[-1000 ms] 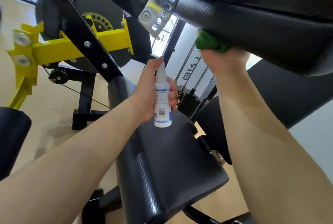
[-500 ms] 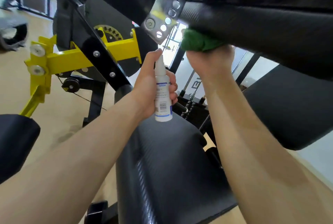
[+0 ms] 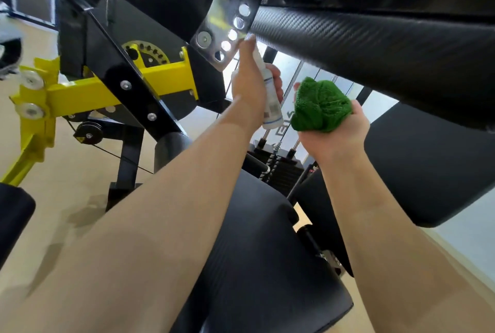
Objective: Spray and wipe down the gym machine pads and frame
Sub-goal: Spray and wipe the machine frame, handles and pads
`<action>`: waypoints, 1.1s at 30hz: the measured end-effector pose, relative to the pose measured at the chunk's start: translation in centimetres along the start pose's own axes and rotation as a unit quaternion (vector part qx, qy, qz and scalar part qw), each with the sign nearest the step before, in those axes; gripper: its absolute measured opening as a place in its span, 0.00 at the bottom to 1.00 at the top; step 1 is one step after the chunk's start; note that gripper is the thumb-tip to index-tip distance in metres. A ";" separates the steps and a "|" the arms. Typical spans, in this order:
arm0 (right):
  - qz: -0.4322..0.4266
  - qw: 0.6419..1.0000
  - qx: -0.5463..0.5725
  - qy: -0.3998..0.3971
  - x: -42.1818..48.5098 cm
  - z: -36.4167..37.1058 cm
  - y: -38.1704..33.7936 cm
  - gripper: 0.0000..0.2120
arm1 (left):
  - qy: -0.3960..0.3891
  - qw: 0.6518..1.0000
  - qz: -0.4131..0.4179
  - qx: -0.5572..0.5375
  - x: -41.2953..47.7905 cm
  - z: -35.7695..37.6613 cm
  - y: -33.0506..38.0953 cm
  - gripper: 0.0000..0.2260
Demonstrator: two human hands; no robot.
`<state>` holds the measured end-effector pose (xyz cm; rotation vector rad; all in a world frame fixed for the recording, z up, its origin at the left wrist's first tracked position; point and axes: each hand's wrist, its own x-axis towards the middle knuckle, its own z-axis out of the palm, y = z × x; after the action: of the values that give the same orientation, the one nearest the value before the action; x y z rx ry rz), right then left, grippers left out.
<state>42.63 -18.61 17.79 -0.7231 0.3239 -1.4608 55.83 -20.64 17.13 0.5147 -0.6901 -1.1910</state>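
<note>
My left hand (image 3: 250, 83) grips a small white spray bottle (image 3: 272, 103), raised with its nozzle close to the left end of the long black textured upper pad (image 3: 375, 46) and the shiny metal bracket (image 3: 227, 29). My index finger rests on top of the nozzle. My right hand (image 3: 337, 131) holds a bunched green cloth (image 3: 320, 105) just below the upper pad, apart from it. A black seat pad (image 3: 257, 265) lies under both forearms.
A yellow frame arm (image 3: 88, 91) and a black beam with bolts (image 3: 134, 86) stand at the left. A second black pad (image 3: 434, 161) is at the right, a weight stack (image 3: 281, 163) behind, and a dark roller pad (image 3: 10, 214) at the left edge.
My right hand has pulled the green cloth down off the upper pad. My left hand has lifted the bottle up toward the pad's left end and the bracket.
</note>
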 end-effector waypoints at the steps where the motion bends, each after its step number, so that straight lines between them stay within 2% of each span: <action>1: 0.005 1.000 -0.001 -0.001 0.1 0.0 0.0 0.23 | -0.025 0.999 -0.026 -0.018 0.7 -0.3 0.0 0.29; 4: 0.012 1.000 -0.014 0.015 0.7 -0.5 -0.2 0.22 | -0.074 0.987 -0.071 -0.127 2.2 -0.8 -0.5 0.30; 8: 0.016 1.000 -0.012 0.021 1.1 -1.1 -0.4 0.24 | -0.066 0.971 -0.082 -0.214 3.6 -1.0 -0.5 0.27; 13: 0.011 0.999 -0.015 0.031 1.7 -1.4 -0.8 0.24 | -0.072 0.973 -0.073 -0.206 5.1 -2.0 0.4 0.23; 19: 0.015 0.999 -0.032 0.018 1.9 -1.3 -1.0 0.24 | -0.073 0.986 -0.088 -0.126 5.7 -3.0 0.6 0.23; 22: 0.019 0.999 -0.033 0.016 1.8 -1.6 -0.9 0.25 | -0.102 0.978 -0.104 -0.150 4.9 -3.6 0.1 0.25; 29: 0.033 0.997 -0.057 0.046 1.5 -2.9 1.2 0.25 | -0.157 0.965 -0.095 -0.188 1.4 -5.0 -0.9 0.35; 33: 0.047 0.995 -0.053 0.064 1.3 -3.1 2.7 0.25 | -0.153 0.955 -0.119 -0.225 0.4 -4.6 -1.2 0.35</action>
<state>43.04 -20.75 14.05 -0.6907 0.5313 -1.4109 58.45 -21.31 13.19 0.0266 -0.6008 -1.6219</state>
